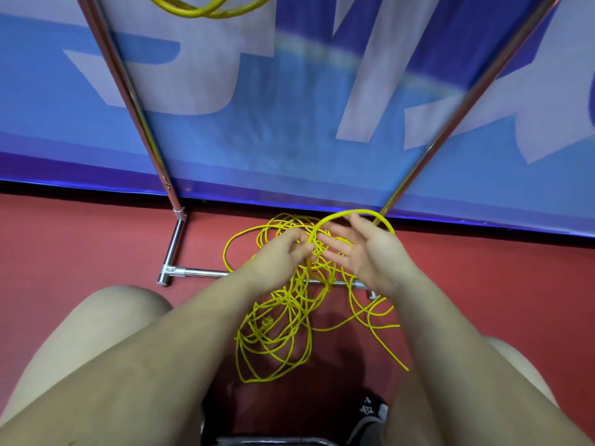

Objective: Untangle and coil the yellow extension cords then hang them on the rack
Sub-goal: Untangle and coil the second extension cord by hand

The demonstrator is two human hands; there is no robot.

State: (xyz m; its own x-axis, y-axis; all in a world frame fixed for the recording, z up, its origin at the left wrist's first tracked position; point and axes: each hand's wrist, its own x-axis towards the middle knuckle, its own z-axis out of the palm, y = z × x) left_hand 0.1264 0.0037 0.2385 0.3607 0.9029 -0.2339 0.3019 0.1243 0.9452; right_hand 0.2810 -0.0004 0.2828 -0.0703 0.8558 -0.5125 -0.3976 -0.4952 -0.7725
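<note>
Above floor tangle (277, 329) — left hand (283, 255) pinches cord (351, 214).

Both bare forearms reached forward and down from bent knees, hands close together. The left hand (283, 252) was curled, fingertips pinching a strand of the yellow cord (351, 213). The right hand (360, 249) faced palm-left, fingers spread and straight, the cord's loop arching over it.
</note>
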